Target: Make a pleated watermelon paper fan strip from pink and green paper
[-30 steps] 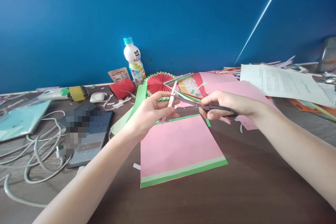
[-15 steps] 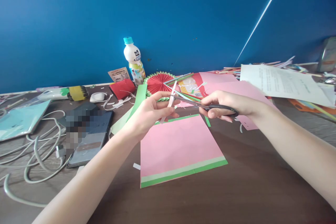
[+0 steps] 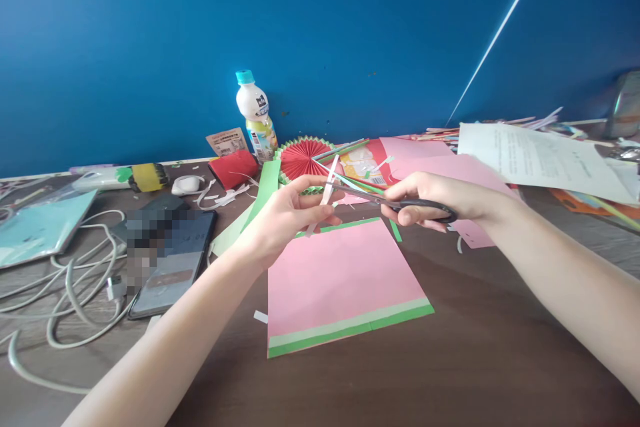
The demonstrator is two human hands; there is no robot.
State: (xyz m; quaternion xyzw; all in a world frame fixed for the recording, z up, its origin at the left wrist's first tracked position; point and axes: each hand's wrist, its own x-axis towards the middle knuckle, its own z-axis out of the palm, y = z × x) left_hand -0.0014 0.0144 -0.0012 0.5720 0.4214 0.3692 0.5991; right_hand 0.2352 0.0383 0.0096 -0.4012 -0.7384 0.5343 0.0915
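My left hand point(image 3: 295, 210) pinches a narrow white paper strip point(image 3: 331, 180) between thumb and fingers, above the far edge of a pink sheet. In my right hand point(image 3: 420, 200) is a pair of dark-handled scissors point(image 3: 429, 205), its blades pointing left and reaching the strip by my left fingertips. Whether the blades are closed on the strip I cannot tell. Below lies the pink sheet point(image 3: 345, 280), bordered in light and dark green along its near and far edges. Behind my hands stands a red pleated paper fan point(image 3: 303, 160) with a green rim.
A bottle point(image 3: 255, 113) stands at the back against the blue wall point(image 3: 320, 27). On the left lie a phone point(image 3: 173, 273), a coiled white cable point(image 3: 70, 280) and an earbud case point(image 3: 187, 184). Pink paper point(image 3: 450, 170) and a printed sheet point(image 3: 540, 157) are at the right.
Hardly anything differs. My right hand and the scissors have shifted very slightly to the right; my left hand keeps the strip in place.
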